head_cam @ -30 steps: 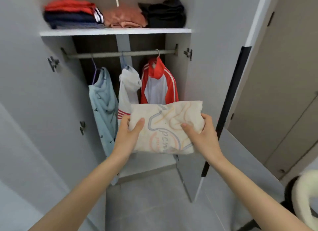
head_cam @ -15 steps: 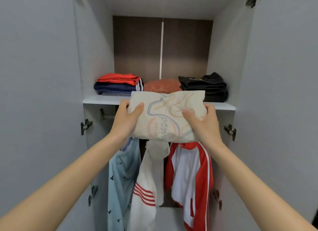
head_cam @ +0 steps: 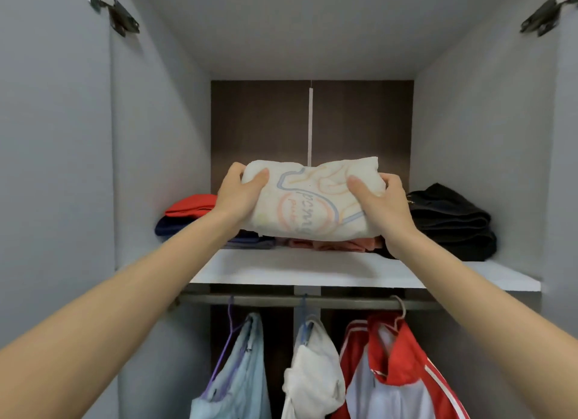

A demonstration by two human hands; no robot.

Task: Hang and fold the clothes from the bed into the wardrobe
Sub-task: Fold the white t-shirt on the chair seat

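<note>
A folded cream shirt with pastel line print is held over the wardrobe's upper shelf. My left hand grips its left end and my right hand grips its right end, thumbs on top. The shirt hovers just above a folded salmon garment in the middle of the shelf; I cannot tell whether they touch. A red and navy folded stack lies to the left, a black folded stack to the right.
Below the shelf a metal rail carries three hangers: a light blue garment, a white one and a red-and-white jacket. Grey wardrobe side walls and open doors with hinges flank the opening.
Both hands have raised the folded cream shirt from waist height up and forward over the shelf, above the salmon garment. My view has tilted up into the upper compartment.
</note>
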